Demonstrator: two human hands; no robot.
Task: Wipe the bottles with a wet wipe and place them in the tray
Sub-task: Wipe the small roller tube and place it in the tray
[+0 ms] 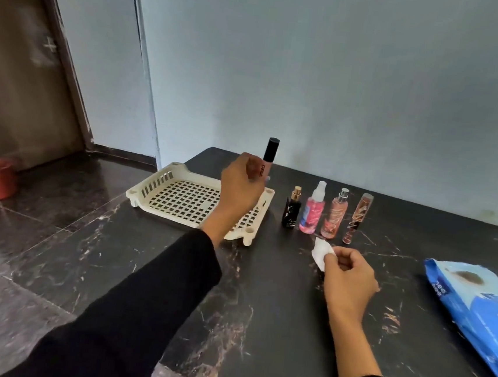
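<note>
Left hand (241, 187) closed around a black-capped tube bottle (268, 156), upright, raised above the tray's (163, 183) right end. Right hand (347, 276) pinches a folded wet wipe (320, 251), low over the tabletop (260, 311). Four bottles (327, 215) stand in a row near the tabletop's back edge, right of the empty tray. Step likely: placing the held bottle. Next: lower it into the tray, release.

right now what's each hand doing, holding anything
Left hand: closed on a black-capped bottle, held upright above the tray.
Right hand: fingers pinching a white wet wipe just over the table.
</note>
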